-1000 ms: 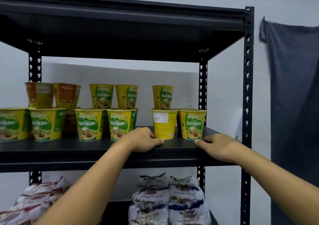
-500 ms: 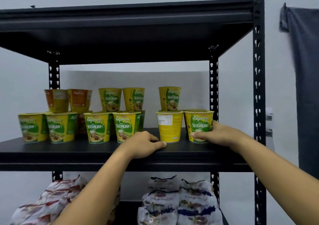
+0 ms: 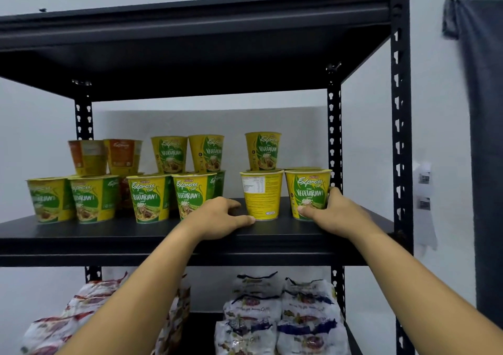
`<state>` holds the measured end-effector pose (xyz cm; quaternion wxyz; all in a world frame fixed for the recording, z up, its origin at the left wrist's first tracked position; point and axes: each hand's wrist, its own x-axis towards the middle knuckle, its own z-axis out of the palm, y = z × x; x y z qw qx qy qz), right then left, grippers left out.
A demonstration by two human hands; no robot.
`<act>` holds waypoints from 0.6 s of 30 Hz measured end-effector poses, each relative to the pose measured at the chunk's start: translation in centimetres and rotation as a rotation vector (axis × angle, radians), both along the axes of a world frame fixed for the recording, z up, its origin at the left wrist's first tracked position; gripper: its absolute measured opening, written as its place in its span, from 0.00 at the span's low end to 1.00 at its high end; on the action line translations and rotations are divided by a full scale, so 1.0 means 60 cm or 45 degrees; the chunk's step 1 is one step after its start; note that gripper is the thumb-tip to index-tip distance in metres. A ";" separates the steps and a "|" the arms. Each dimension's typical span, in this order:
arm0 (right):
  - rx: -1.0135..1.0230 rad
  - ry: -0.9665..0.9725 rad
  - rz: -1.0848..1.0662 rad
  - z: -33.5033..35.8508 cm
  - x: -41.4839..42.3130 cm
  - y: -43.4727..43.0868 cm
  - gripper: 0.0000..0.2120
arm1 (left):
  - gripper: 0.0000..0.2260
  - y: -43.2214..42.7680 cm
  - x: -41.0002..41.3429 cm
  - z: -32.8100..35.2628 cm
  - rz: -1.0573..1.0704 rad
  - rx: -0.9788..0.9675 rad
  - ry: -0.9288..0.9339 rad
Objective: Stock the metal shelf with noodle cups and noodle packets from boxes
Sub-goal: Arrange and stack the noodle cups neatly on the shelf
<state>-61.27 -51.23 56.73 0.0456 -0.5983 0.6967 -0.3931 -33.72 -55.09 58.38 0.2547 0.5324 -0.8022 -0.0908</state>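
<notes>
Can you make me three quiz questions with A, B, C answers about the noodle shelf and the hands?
1. Where are the noodle packets?
A) top shelf B) shelf below the cups C) floor

2. What colour are the two top cups at far left?
A) orange B) blue C) pink

3. What is the right hand doing?
A) hanging free B) holding a packet C) gripping the rightmost front cup

Answers: 1 B, the packets lie under the cup shelf. 2 A, both have orange labels. 3 C, thumb and fingers wrap that cup's sides; the left hand only rests on the shelf.
</notes>
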 end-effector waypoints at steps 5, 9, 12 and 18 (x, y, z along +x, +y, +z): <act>0.004 0.106 -0.052 -0.002 0.005 0.003 0.34 | 0.45 -0.007 -0.015 0.008 0.036 0.001 0.161; -0.019 0.183 -0.086 -0.005 0.007 0.005 0.31 | 0.55 -0.014 -0.046 0.009 0.079 0.016 0.337; -0.027 0.202 -0.093 -0.005 0.007 0.005 0.31 | 0.56 -0.023 -0.063 0.011 0.092 0.034 0.479; -0.042 0.232 -0.113 -0.008 0.007 0.002 0.30 | 0.54 -0.032 -0.082 0.016 0.019 0.096 0.672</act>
